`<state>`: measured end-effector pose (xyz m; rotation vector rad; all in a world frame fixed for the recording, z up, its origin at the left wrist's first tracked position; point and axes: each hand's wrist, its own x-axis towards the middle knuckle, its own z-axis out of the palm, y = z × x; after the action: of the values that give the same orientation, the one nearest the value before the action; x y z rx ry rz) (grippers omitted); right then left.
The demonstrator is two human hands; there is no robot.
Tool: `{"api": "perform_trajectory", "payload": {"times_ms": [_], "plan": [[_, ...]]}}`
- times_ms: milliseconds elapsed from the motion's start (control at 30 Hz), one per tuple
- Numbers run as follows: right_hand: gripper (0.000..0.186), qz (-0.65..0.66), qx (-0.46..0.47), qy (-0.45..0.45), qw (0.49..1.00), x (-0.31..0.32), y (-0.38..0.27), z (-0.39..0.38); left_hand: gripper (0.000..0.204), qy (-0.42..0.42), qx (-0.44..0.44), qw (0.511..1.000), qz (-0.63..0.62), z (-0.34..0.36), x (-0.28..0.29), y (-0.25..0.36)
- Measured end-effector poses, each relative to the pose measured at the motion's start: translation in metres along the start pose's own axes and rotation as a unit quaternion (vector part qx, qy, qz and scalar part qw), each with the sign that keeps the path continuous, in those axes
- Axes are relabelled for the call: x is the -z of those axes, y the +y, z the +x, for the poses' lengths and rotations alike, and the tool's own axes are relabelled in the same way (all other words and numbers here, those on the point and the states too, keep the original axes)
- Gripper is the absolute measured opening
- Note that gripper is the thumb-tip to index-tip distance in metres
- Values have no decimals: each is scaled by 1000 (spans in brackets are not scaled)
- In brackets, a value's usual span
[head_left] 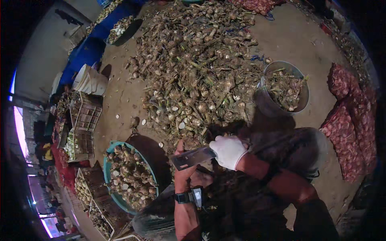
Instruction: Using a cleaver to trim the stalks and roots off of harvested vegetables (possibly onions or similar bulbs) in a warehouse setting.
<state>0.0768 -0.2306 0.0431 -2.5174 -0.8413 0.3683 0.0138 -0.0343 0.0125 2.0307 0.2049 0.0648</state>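
My right hand [228,150], in a white glove, grips the handle of a broad flat cleaver [192,158] whose blade points left. My left hand [183,172], bare with a dark wristwatch, sits under the blade; its fingers reach up behind it and whatever it holds is hidden by the blade. Just beyond both hands spreads a large heap of garlic bulbs [197,68] with dry stalks and roots on the ground.
A teal basin [107,170] of trimmed bulbs stands at my lower left. A metal bucket [299,102] with stalks stands at the right. Red mesh sacks [350,132] lie at far right. Plastic crates [85,113], a stack of white buckets [89,80] and a blue tarp [86,52] are at left.
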Motion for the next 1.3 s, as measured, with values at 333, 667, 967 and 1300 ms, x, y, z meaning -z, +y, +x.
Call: {"api": "perform_trajectory", "payload": {"times_ms": [333, 667, 967, 1300], "plan": [[14, 0, -180, 114, 977, 7, 86, 31, 74, -4, 37, 979, -202, -4, 18, 41], [16, 84, 41, -16, 996, 17, -15, 4, 74, 11, 73, 992, -106, -9, 19, 35], [15, 13, 23, -20, 999, 17, -6, 5, 72, -25, 50, 985, -162, -11, 10, 29], [19, 68, -103, 86, 989, -13, 75, 24, 72, 53, -23, 988, -143, -7, 33, 35]]}}
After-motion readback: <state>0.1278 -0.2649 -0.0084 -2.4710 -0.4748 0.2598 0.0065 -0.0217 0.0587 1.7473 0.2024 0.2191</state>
